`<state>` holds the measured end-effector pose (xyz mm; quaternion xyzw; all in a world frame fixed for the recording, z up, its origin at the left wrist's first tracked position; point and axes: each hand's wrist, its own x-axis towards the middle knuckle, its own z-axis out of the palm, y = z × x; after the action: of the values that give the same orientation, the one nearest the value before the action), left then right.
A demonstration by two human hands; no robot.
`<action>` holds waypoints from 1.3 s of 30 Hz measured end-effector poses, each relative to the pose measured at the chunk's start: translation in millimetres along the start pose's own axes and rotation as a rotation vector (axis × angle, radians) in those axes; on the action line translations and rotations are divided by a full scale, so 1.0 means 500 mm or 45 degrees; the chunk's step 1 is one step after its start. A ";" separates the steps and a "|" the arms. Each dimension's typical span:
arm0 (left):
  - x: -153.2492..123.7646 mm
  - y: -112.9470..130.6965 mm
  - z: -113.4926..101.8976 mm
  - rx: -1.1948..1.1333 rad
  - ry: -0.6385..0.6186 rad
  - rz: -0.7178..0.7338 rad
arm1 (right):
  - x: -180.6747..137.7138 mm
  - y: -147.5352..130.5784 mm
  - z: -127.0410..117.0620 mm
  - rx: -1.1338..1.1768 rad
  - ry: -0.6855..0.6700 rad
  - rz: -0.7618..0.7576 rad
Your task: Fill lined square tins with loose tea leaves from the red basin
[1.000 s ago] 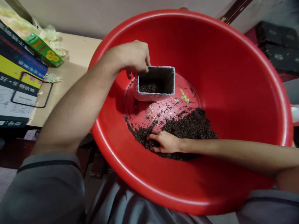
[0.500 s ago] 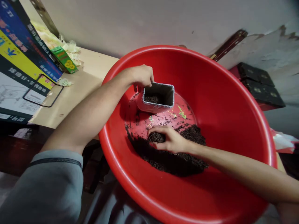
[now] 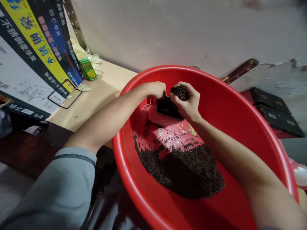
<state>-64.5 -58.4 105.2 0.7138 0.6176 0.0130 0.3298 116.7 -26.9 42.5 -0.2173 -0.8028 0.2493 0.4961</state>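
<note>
My left hand [image 3: 157, 90] grips the rim of a small square-mouthed container [image 3: 164, 119], which is reddish outside and dark within. It stands on the floor of a big red plastic tub [image 3: 242, 140]. Over the container's back right corner, my right hand [image 3: 193, 103] is closed around a handful of dark loose tea leaves [image 3: 180, 92]. A heap of the same dark leaves [image 3: 203, 169] covers the near part of the tub floor, partly in shadow. How full the container is cannot be made out.
To the left, a large printed carton [image 3: 35, 54] and a small green box [image 3: 88, 68] stand on a wooden board [image 3: 107, 75], with a thin black wire frame [image 3: 64, 93] nearby. Black boxes [image 3: 273, 103] sit right of the tub, below a metal bracket [image 3: 241, 71] on the wall.
My right hand has risen from the heap to above the container with the tea leaves in it. My left hand stays on the rim. The whole view has shifted slightly.
</note>
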 end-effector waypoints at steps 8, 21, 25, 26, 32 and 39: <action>0.014 -0.001 -0.002 0.040 0.008 -0.018 | 0.008 0.036 -0.010 0.072 0.077 0.033; 0.012 -0.004 -0.002 0.061 -0.002 -0.021 | 0.011 0.023 -0.007 0.186 -0.040 0.084; 0.015 -0.005 -0.001 0.081 0.011 -0.034 | 0.009 0.015 -0.024 0.070 -0.187 0.000; 0.015 -0.006 -0.001 0.090 0.021 -0.030 | 0.010 0.014 -0.030 0.015 -0.286 -0.035; 0.012 -0.005 -0.001 0.096 0.030 -0.014 | 0.017 -0.005 -0.082 -0.264 -0.711 -0.185; 0.035 -0.011 0.013 0.131 0.153 0.085 | -0.167 -0.044 -0.166 -0.301 -0.857 -0.568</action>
<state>-62.6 -45.6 90.6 0.7480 0.6121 0.0352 0.2544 224.3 -78.6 30.5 0.0000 -0.9706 0.0989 0.2195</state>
